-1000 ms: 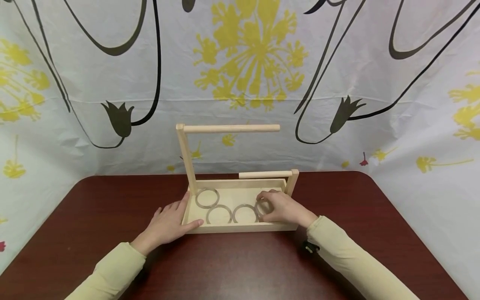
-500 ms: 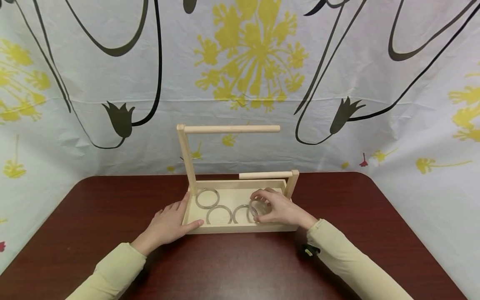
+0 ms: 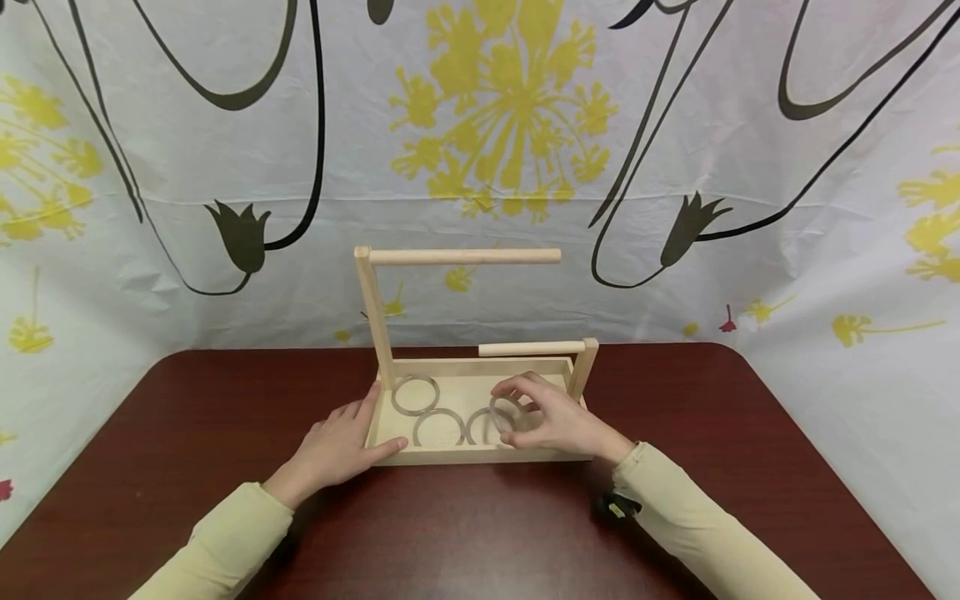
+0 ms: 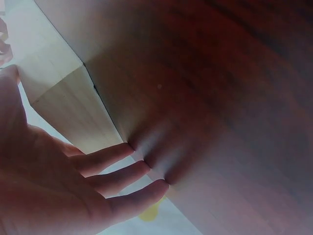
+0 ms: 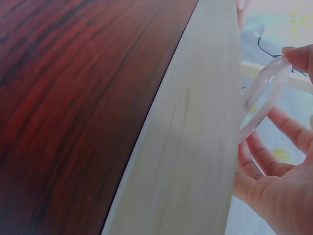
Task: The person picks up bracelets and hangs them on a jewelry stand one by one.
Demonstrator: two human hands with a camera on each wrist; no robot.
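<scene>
In the head view, a shallow wooden tray (image 3: 480, 457) holds several clear bangles. My right hand (image 3: 558, 421) reaches over its right part, thumb and fingers pinching a bangle (image 5: 276, 95) by its rim; the right wrist view shows it tilted up behind the tray's front wall. This ring overlaps another bangle (image 3: 468, 427) in the head view. Farther left lie a front bangle (image 3: 439, 411) and a back-left bangle (image 3: 393, 395). My left hand (image 3: 337, 446) rests at the tray's left end, fingers extended along its side, thumb on the front rim.
A tall wooden post (image 3: 375, 317) rises from the tray's left end, carrying a long rod (image 3: 465, 257) rightward. A short post (image 3: 584, 371) at the right bears a lower rod (image 3: 531, 348) pointing left. Behind the dark table (image 3: 465, 533) hangs a patterned cloth (image 3: 480, 225).
My right hand has moved left with its bangle, which now overlaps the neighbouring one in the head view. The left hand and the tray have stayed put.
</scene>
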